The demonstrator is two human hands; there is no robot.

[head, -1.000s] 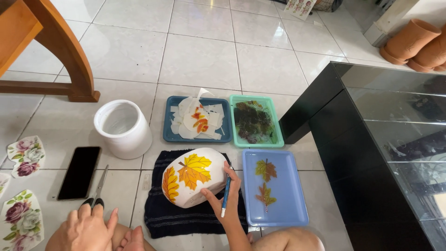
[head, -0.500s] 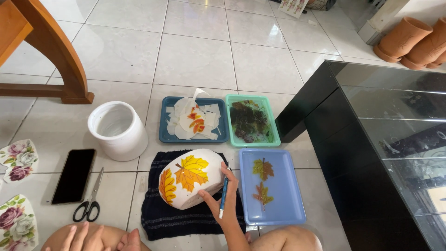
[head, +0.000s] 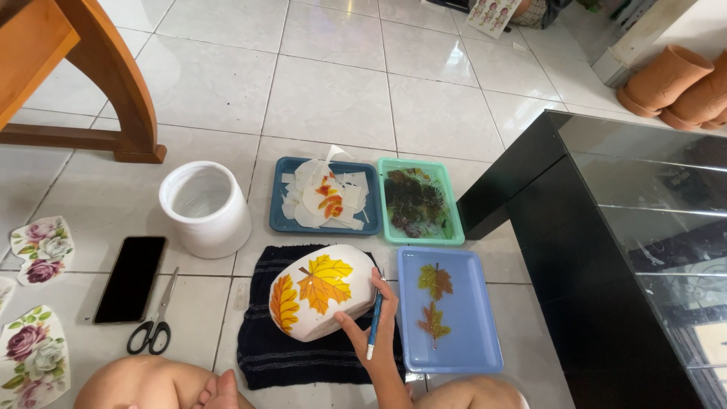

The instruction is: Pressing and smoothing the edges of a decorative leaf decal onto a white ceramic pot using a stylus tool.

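Observation:
A white pot with yellow and orange leaf pictures (head: 318,299) lies on its side on a dark striped towel (head: 303,356). My right hand (head: 375,326) rests against the pot's right end and holds a blue pen-like tool (head: 375,324) pointing down. Only a bit of my left hand (head: 219,392) shows at the bottom edge, resting on my knee with nothing in it. To the right of the pot, a light blue tray (head: 462,344) holds two leaf cut-outs (head: 435,303) in water.
An upright white pot (head: 204,206), a dark blue tray of paper scraps (head: 327,195) and a green tray of dark leaves (head: 418,201) sit behind. Phone (head: 132,279), scissors (head: 154,327) and floral cut-outs (head: 34,356) lie left. A black glass cabinet (head: 606,265) stands right, a wooden leg (head: 113,83) at the far left.
The view has shifted slightly downward and left. My left hand has drawn back from near the scissors to my knee. My right hand stays on the pot with the tool.

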